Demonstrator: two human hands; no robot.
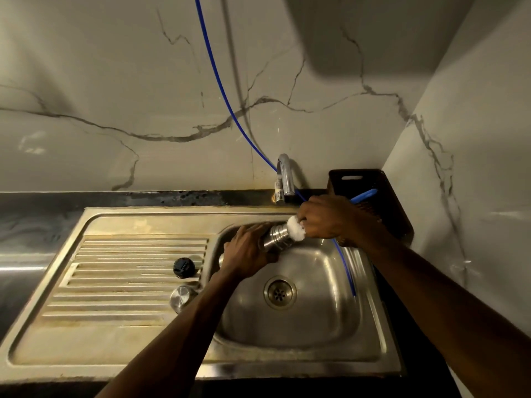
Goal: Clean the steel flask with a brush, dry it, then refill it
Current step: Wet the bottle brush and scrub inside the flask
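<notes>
Lying tilted, flask (276, 234) mouth points up-right (toward brush (296, 228)).

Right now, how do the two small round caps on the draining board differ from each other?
The black cap is dark and matte with a ribbed, notched edge; the steel cap is shiny with a smooth top that reflects light. The black cap sits farther from the person, the steel cap nearer. Both are round, similar in size, lie apart from each other on the draining board near the basin's edge, and neither hand touches them.
</notes>
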